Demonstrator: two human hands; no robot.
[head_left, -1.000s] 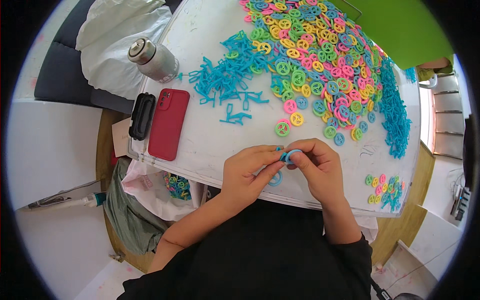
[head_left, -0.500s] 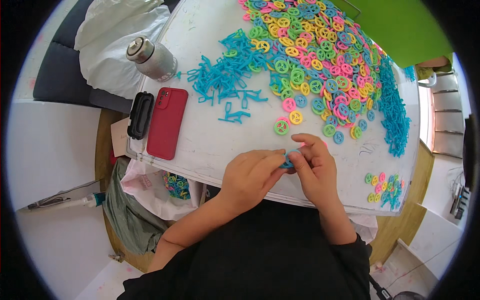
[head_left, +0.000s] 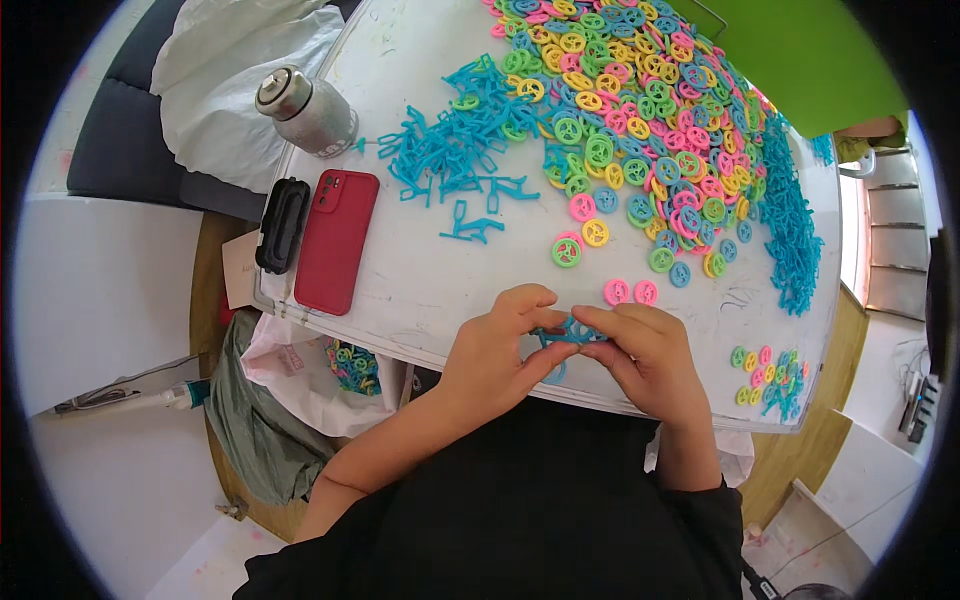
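Over the near edge of the table my left hand and my right hand meet, thumbs and fingers pinching a blue plastic piece between them. Fingers hide much of it; it looks like a slim frame part, perhaps with a wheel against it. Below the fingertips, part of a light blue ring shows. Just beyond my hands lie two pink spoked wheels. A green wheel overlaps a pink one, with a yellow wheel beside them.
A large heap of coloured wheels covers the far table. Blue frame parts lie in a left pile and a right pile. A red phone, black case and metal bottle stand left. A small group of pieces lies right.
The blue wheel seen between my fingers has given way to a frame-like blue piece held in both hands. My right fingers have come down, uncovering the two pink wheels.
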